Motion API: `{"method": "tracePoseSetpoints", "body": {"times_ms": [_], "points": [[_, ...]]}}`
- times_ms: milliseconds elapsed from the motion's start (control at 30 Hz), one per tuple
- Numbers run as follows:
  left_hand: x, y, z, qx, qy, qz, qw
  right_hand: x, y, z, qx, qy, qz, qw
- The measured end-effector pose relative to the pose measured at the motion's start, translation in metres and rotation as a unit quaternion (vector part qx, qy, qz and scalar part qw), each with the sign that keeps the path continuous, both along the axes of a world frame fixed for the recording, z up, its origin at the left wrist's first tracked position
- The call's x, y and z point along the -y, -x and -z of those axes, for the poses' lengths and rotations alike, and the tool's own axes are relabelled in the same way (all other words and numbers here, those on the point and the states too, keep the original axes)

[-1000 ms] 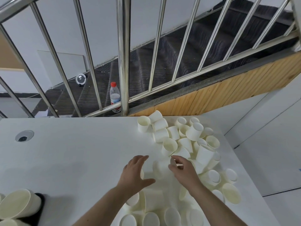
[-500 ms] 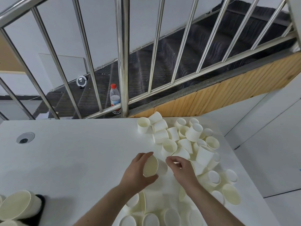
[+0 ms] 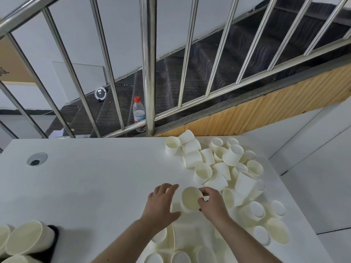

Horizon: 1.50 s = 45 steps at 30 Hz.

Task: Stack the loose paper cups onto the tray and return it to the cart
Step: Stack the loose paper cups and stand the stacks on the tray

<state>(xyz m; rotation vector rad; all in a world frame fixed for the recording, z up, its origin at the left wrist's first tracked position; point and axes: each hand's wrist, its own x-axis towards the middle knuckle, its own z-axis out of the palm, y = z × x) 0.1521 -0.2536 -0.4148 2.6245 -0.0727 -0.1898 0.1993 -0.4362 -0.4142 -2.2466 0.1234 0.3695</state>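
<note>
Counter: white surface carrying all items noted; a round grommet is set into it at the far left.
Held cup: one paper cup, mouth turned towards the camera, is located between the two hands just above the counter, at the left edge of the loose pile.
Left hand: placed against the left side of the held cup, fingers extended and only lightly bent, thumb stretched out beneath the cup. The palm side is hidden, so a firm grip cannot be confirmed.
Right hand: fingers are curled over the right rim of the held cup, and the rim is pinched by them.
Loose cups: a large scatter is spread over the right half of the counter, from the far edge down to the near edge. Most are lying on their sides or tilted, many touching one another; a few are upright.
Stacked cups: nested cups are seen lying on their sides at the lower left corner, against a dark object whose nature cannot be told.
Railing: steel bars are recorded beyond the far edge of the counter, with dark stairs behind.
Bottle: a clear plastic bottle with a red cap is standing upright on the stairs, just beside the thick post.
</note>
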Motion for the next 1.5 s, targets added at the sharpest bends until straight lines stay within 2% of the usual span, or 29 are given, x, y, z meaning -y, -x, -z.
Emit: {"method": "tracePoseSetpoints", "body": {"times_ms": [133, 300, 400, 567, 767, 933, 1167, 1500], "points": [[-0.016, 0.003, 0.009, -0.073, -0.053, -0.029, 0.995, 0.006, -0.001, 0.013, -0.027, 0.050, -0.010, 0.998], [-0.019, 0.005, 0.015, -0.116, -0.053, -0.034, 0.991, 0.006, -0.001, 0.022, -0.039, 0.065, -0.025, 0.997], [-0.018, 0.005, 0.016, -0.119, -0.048, -0.032, 0.991, 0.005, -0.001, 0.027, -0.031, 0.096, -0.046, 0.994], [-0.016, 0.003, 0.014, -0.093, -0.033, -0.034, 0.995, 0.001, 0.004, 0.014, 0.001, 0.214, -0.158, 0.964], [-0.018, 0.008, 0.009, -0.065, -0.003, -0.039, 0.997, -0.014, 0.010, 0.004, 0.013, 0.261, -0.253, 0.932], [-0.023, 0.010, 0.007, -0.035, 0.023, -0.037, 0.998, -0.018, 0.015, 0.001, 0.016, 0.252, -0.217, 0.943], [-0.032, 0.023, 0.004, 0.017, 0.053, -0.043, 0.998, -0.022, 0.027, -0.014, 0.085, 0.204, -0.151, 0.963], [-0.056, 0.089, -0.019, 0.099, 0.109, -0.088, 0.985, -0.048, 0.083, -0.055, 0.170, 0.165, -0.203, 0.950]]}}
